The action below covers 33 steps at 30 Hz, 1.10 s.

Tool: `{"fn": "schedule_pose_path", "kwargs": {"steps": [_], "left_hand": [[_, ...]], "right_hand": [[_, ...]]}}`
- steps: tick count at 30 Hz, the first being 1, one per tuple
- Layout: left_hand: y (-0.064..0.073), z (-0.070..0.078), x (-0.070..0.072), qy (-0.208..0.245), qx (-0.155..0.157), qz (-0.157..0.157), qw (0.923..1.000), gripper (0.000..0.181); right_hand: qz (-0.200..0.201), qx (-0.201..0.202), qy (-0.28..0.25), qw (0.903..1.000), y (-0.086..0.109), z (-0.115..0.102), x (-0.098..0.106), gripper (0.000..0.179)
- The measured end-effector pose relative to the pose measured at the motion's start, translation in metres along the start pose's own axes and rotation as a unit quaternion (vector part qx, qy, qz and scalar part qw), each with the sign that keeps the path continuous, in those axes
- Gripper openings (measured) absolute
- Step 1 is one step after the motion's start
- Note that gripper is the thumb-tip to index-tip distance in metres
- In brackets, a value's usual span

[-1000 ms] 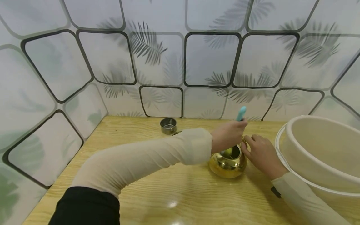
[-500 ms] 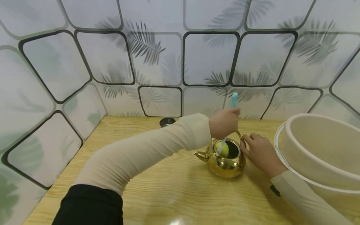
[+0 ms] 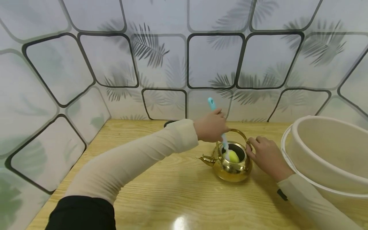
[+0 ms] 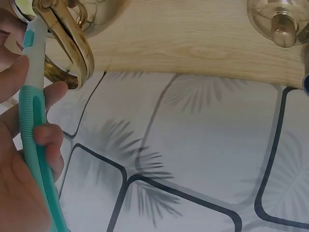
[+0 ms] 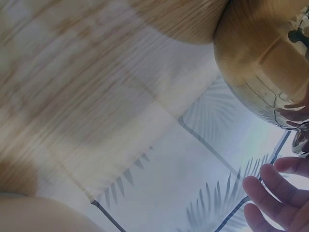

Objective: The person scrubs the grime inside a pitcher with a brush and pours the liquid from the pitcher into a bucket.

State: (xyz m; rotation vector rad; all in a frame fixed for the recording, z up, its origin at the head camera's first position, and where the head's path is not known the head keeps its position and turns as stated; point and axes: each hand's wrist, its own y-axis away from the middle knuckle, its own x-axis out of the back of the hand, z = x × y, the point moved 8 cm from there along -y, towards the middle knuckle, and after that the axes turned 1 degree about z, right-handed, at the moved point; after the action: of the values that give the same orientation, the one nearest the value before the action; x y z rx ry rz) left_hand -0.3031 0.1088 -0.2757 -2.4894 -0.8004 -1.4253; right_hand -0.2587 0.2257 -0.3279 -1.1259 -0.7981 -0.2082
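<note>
The right hand [image 5: 282, 205] curls beside a golden kettle [image 5: 263, 55].

Glossy brass-like metal kettle [image 3: 232, 171], ribbed plastic brush handle [image 4: 28, 113], smooth wood-grain tabletop [image 3: 161, 191]

The wooden table [image 3: 161, 191] bears kettle [image 3: 233, 171], lid [image 4: 277, 20], tub [image 3: 303, 158].

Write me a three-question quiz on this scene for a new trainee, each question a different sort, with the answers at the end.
1. True or false: the gold kettle has its lid on.
2. Choose one. Where is the yellow-green head of the scrubber? A: on the table beside the kettle. B: inside the kettle. C: in the basin.
3. Fill in: the left hand holds the scrubber, while the right hand holds the kettle by its ____.

Key: 1, false, the top is open; 2, B; 3, handle.
</note>
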Motion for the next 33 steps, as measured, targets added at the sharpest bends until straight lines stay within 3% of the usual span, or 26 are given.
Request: {"fn": "schedule_pose_path", "kwargs": {"steps": [4,7,11,16,24,28,33], "left_hand": [[0.004,0.005,0.007,-0.045,-0.007,0.009,0.9989,0.039],[0.005,0.013,0.019,-0.102,-0.017,0.038,0.9940,0.027],[0.005,0.024,0.031,-0.187,-0.006,0.071,0.9797,0.024],[0.006,0.034,0.033,-0.275,0.008,0.067,0.9591,0.026],[0.013,0.035,0.029,-0.290,0.033,0.093,0.9521,0.027],[0.016,0.036,0.026,-0.302,0.049,0.091,0.9477,0.029],[0.020,0.036,0.020,-0.273,0.069,0.100,0.9545,0.027]], "right_hand": [[0.003,0.001,0.000,1.0000,0.000,-0.001,0.000,0.018],[0.006,0.008,0.002,1.0000,-0.001,-0.002,0.001,0.015],[0.010,0.013,0.007,0.9998,-0.001,-0.005,0.003,0.012],[0.013,0.010,0.010,0.9998,-0.001,-0.006,0.005,0.011],[0.005,0.005,0.011,0.9999,0.000,-0.005,0.004,0.014],[0.010,0.009,0.013,0.9998,0.000,-0.005,0.004,0.013],[0.013,0.014,0.017,0.9997,0.000,-0.005,0.003,0.021]]}}
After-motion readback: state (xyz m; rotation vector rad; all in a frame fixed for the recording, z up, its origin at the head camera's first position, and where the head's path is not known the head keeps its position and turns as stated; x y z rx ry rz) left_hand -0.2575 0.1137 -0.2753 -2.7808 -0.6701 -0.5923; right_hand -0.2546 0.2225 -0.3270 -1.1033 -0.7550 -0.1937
